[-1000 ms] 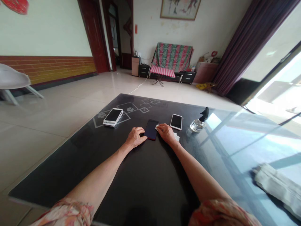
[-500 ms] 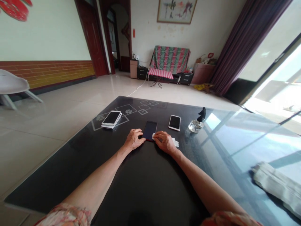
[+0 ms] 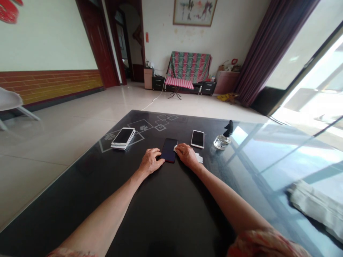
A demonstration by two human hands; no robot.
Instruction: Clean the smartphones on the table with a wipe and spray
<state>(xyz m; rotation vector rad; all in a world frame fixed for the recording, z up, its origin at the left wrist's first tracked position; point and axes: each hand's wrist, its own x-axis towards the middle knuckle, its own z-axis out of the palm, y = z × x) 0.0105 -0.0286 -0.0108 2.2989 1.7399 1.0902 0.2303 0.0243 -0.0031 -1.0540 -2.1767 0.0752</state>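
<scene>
A dark smartphone (image 3: 169, 150) lies flat on the black table, screen up. My left hand (image 3: 150, 162) steadies it at its left edge, thumb at the lower corner and fingers bent along the side. Pinched in the closed fingers of my right hand (image 3: 187, 155) is a small white wipe (image 3: 175, 148), pressed to the phone's right edge. Another white wipe (image 3: 198, 157) lies partly hidden behind my right wrist. Beyond that hand rests a white-framed smartphone (image 3: 197, 139), dark screen up.
To the left a stack of white smartphones (image 3: 123, 138) sits on the glossy table (image 3: 160, 214). A clear spray bottle (image 3: 222, 142) with a black nozzle stands on the right. Folded light cloth (image 3: 316, 207) lies near the right edge.
My right hand with the wipe has shifted up slightly along the phone's right side. My left hand stays at the left edge. The whole view has swung a little to the right.
</scene>
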